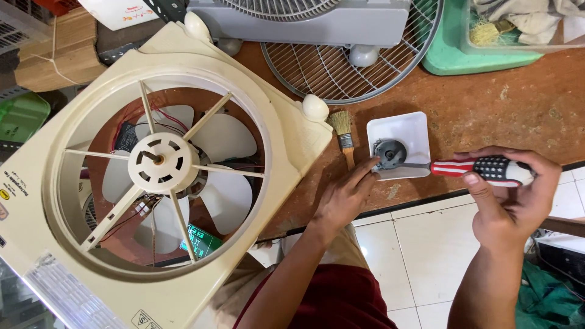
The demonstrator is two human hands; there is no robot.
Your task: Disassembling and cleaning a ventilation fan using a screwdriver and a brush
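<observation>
The right hand (509, 198) is closing fully around the red, white and dark handle of a screwdriver (481, 169), whose shaft is running left to a small dark round motor part (390, 153). That part is sitting on a white square tray (414, 131), at the tray's lower left edge. The left hand (344, 195) is lying mostly open just left of the tray, gripping nothing, its fingertips (370, 164) pressing against the round part to steady it. The tray is resting on a reddish-brown surface (518, 103), near that surface's front edge. Left of the tray a small paintbrush (343, 137) is lying, and further left a cream square fan housing (152, 183) with white blades is leaning over the edge. Behind the tray a grey wire fan grille (341, 67) is lying flat, with a green tub (469, 55) to its right. In my judgement the work is best done by keeping the shaft in line with the fastener, pressing firmly inward, and holding the steadying fingertips clear of the blade tip, since a slip would send it towards them. Whether the tip is seated cannot be told.
</observation>
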